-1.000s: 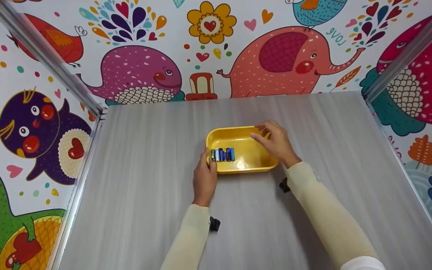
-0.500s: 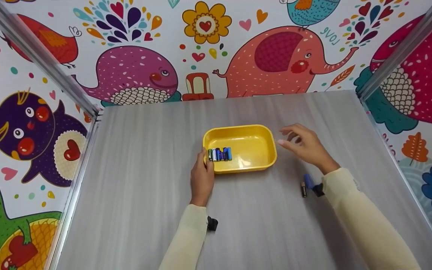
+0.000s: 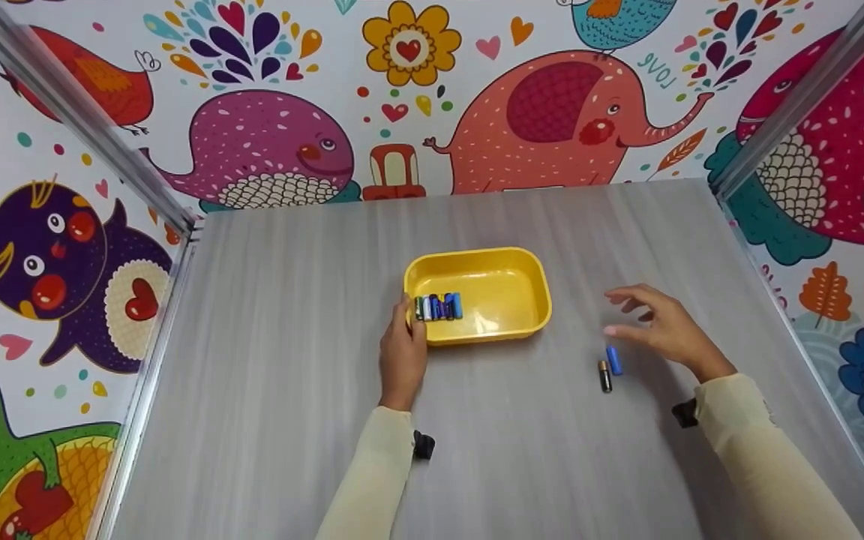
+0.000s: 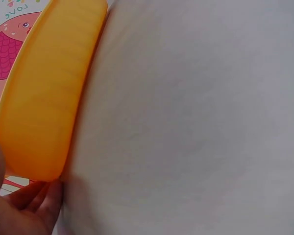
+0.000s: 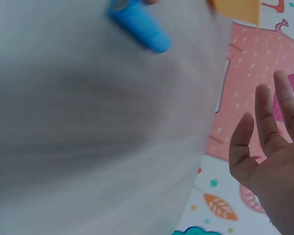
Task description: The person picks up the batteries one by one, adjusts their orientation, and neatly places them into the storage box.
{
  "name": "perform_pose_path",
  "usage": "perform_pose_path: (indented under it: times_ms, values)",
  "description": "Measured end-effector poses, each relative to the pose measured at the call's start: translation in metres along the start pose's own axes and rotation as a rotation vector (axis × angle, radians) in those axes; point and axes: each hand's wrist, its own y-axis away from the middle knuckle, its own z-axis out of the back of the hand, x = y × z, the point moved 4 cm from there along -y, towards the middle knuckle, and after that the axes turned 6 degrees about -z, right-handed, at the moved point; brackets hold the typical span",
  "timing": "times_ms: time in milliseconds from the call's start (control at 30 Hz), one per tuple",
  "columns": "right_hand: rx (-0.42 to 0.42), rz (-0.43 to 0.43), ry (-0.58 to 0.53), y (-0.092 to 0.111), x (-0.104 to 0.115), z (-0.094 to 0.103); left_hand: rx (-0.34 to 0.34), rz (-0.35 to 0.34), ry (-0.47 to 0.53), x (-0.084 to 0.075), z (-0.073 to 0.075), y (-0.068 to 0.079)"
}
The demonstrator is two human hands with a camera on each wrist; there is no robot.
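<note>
My left hand grips the left end of a yellow plastic tray, thumb at the rim and the other fingers against the outside wall, as the left wrist view shows. Inside the tray, a row of several small batteries in green, white and blue lies by the left wall. To the right, my right hand hovers with nothing in it, fingers spread and thumb apart. Just below its thumb a blue battery lies on the table, beside a black battery with a copper end.
The grey wood-grain table spreads around the tray. Behind it stands a wall printed with cartoon animals, with metal posts at both back corners. Patterned panels also line the left and right sides.
My right hand has moved from over the tray to the right and toward me, uncovering the two loose batteries. My left hand stays on the tray; the tray's batteries have not moved.
</note>
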Motion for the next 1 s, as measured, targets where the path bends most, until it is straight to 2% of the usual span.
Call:
perform_pose_path:
  times_ms: [333,567,833,1000]
  values:
    - [0.096,0.016,-0.014,0.018,-0.029,-0.009,-0.005,0.002,-0.001,0.0,0.001,-0.003]
    - [0.182,-0.004,-0.012,0.023,-0.041,-0.019,-0.003,-0.001,0.007,0.003,0.0,-0.003]
    - [0.215,0.004,-0.037,0.028,-0.053,-0.024,-0.014,-0.016,-0.018,0.0,-0.001,-0.001]
    - [0.265,-0.004,0.005,0.025,-0.057,-0.026,-0.011,-0.025,-0.008,-0.001,-0.001,-0.002]
